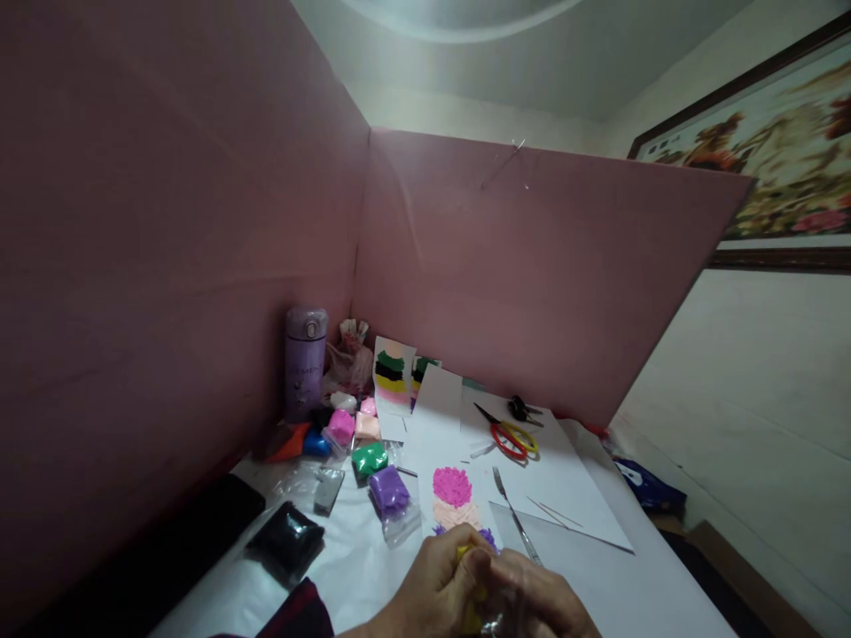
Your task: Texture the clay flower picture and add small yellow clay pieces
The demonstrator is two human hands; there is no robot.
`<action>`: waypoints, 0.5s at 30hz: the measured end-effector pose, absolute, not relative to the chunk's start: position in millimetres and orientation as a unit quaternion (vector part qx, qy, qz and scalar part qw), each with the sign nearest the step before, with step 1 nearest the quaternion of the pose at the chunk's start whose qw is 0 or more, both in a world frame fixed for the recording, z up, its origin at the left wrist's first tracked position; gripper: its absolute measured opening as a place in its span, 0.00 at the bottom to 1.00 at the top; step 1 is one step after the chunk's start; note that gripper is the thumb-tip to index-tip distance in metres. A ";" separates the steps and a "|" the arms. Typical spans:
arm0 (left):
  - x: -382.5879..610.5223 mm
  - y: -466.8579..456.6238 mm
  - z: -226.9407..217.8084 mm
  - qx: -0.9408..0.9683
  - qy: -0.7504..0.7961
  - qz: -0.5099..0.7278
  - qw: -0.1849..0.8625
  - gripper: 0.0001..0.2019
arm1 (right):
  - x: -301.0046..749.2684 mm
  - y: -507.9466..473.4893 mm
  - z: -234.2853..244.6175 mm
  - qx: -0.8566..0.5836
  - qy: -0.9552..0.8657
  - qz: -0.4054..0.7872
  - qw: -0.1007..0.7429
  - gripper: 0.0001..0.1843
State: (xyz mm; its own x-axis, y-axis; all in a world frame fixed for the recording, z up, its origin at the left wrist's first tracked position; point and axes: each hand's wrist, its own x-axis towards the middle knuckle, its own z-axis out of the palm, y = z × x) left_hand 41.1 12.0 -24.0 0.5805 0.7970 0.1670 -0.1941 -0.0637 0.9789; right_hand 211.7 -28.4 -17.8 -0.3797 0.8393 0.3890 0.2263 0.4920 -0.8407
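At the bottom of the head view, my left hand [432,576] is closed around yellow modelling clay [471,618] in a clear bag. Pressed close beside it, my right hand [549,594] is closed on the same bag, its fingers partly cut off by the lower edge. Just beyond the hands lies a white card [425,492] bearing textured patches of clay: a pink patch [452,486], a pale peach one [456,515] and a purple one partly hidden by my left hand. A fork [515,518] rests right of the card.
Bagged clay in purple [389,490], green [370,459] and black [285,542] lies to the left. Behind stands a purple bottle [306,363]. Scissors [511,439] and thin sticks [557,512] lie on white sheets at the right. Pink panels [519,275] enclose the table's back and left.
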 end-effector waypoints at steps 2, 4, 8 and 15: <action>41.3 9.6 -20.4 0.605 0.243 0.378 0.657 0.31 | 209.6 -27.7 -13.8 -0.341 -0.766 0.352 0.416 0.21; 41.1 7.1 -15.6 0.578 0.236 0.354 0.696 0.27 | 207.7 -29.2 -9.8 -0.361 -0.748 0.356 0.427 0.22; 40.1 7.2 -9.9 0.577 0.218 0.345 0.707 0.25 | 204.4 -34.0 -9.6 -0.351 -0.725 0.363 0.468 0.18; 40.3 13.5 -16.7 0.583 0.199 0.345 0.708 0.20 | 200.3 -33.1 -22.7 -0.312 -0.693 0.438 0.481 0.23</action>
State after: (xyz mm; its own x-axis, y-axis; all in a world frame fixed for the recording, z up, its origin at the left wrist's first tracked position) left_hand 40.3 13.5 -16.7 0.6834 0.7201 0.1202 -0.2557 0.0819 0.9633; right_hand 200.3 -33.1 -22.7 -0.3433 0.8531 0.3929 0.0116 0.4222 -0.9064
